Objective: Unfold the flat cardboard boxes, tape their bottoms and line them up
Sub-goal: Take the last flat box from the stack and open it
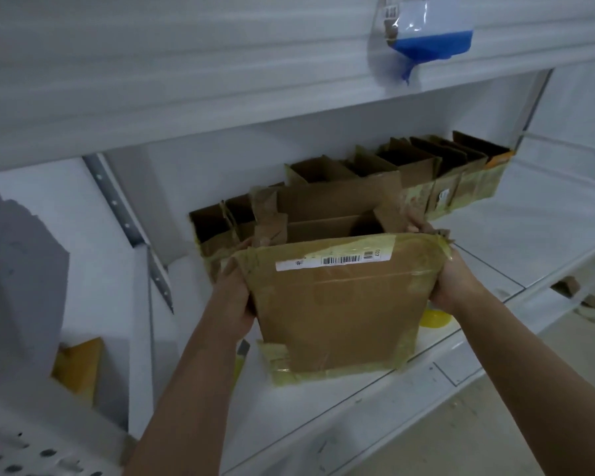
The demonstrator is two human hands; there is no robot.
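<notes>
Between my hands, left hand and right hand gripping its sides, sits an unfolded, bottom-taped box; beyond them a row of boxes already lines the shelf; I judge placement remains.

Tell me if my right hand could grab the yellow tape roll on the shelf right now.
Probably not yet: the right hand grips the box, and that box hides most of the yellow tape roll. Set the box down first.

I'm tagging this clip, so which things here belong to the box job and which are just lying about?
Job:
held box
left hand
right hand
row of boxes
shelf

Lying about:
hanging plastic bag
yellow round thing
cardboard scraps
</notes>
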